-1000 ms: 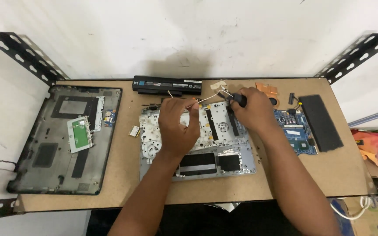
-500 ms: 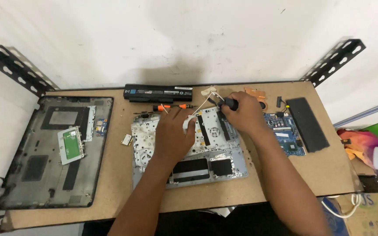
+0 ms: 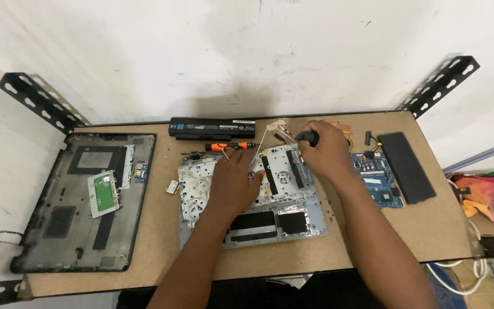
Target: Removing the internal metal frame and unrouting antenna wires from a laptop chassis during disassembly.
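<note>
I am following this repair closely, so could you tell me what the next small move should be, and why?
Probably turn the screwdriver in place: the right hand grips its dark handle at the top edge of the silver laptop frame, while the left hand lies flat on the frame, steadying it.

battery (image 3: 212, 127): black | screwdriver (image 3: 228, 146): orange-black | circuit board (image 3: 378, 178): blue | table (image 3: 430, 223): tan

Silver laptop chassis (image 3: 247, 200), flat, inner side up, table centre | black-handled tool (image 3: 307, 137), probably a screwdriver, at its top-right corner
</note>
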